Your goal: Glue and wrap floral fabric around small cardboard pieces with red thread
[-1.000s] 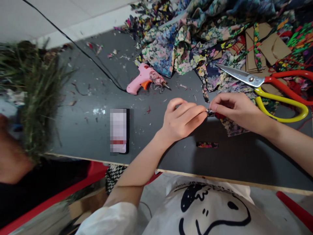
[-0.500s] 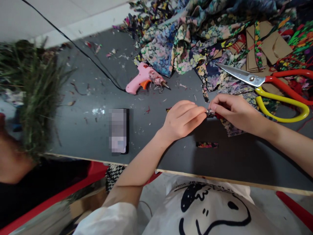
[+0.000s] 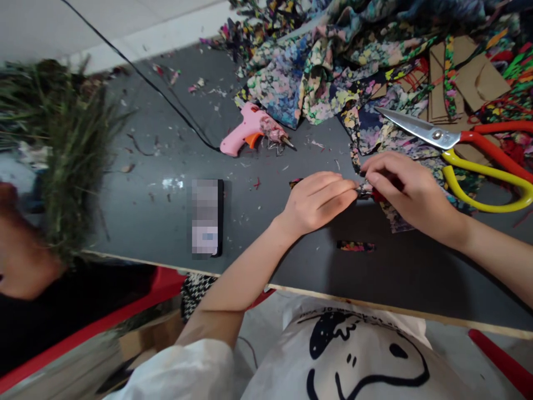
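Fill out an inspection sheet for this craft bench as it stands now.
Surface: grey table, littered with thread and fabric scraps.
Job's things: small fabric piece pinched between both hands; floral strip lying apart, nearer the table edge.
Clutter: pink glue gun; scissors with red and yellow handles resting on floral fabric pile; cardboard pieces; phone; grassy bundle at left.
Grippers: left hand and right hand, fingers closed on the piece.
Cables: black cable running to the glue gun.
Surroundings: another person's dark sleeve at lower left.
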Demonstrator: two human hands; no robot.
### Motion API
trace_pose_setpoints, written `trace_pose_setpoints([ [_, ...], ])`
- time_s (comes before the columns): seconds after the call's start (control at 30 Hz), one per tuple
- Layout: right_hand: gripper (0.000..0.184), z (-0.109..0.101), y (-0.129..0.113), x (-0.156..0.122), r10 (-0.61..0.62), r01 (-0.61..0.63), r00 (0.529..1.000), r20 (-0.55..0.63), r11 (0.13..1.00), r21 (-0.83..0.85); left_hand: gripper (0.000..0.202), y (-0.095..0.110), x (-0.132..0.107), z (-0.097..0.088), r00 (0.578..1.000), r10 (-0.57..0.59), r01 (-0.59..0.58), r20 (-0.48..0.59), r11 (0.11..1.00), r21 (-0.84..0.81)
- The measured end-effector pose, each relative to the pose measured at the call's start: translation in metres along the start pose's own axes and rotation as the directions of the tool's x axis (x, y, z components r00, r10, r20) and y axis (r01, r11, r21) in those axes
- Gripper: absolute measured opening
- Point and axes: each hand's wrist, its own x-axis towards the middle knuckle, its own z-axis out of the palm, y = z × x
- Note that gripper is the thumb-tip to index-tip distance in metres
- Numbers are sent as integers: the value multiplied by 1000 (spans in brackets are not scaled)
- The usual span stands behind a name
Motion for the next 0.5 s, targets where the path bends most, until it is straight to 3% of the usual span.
trace_pose_setpoints([
  [0.07,8,1,-3,-2,-117,115,991,-63,993,-28,2,0,0,1,999,-26,25,-21,1000,-18],
  [0.13,6,3,-5,-3,-144,143,988,-47,989,-27,5,0,0,1,999,-42,41,-25,999,-22],
  [0.37,5,9,1,-3,71,-74,997,25,988,134,12,-1,1,2,999,-42,43,-24,998,48],
  [0.5,7,10,1,-2,136,-143,990,46,963,227,12,0,0,5,998,-54,55,-34,998,40],
])
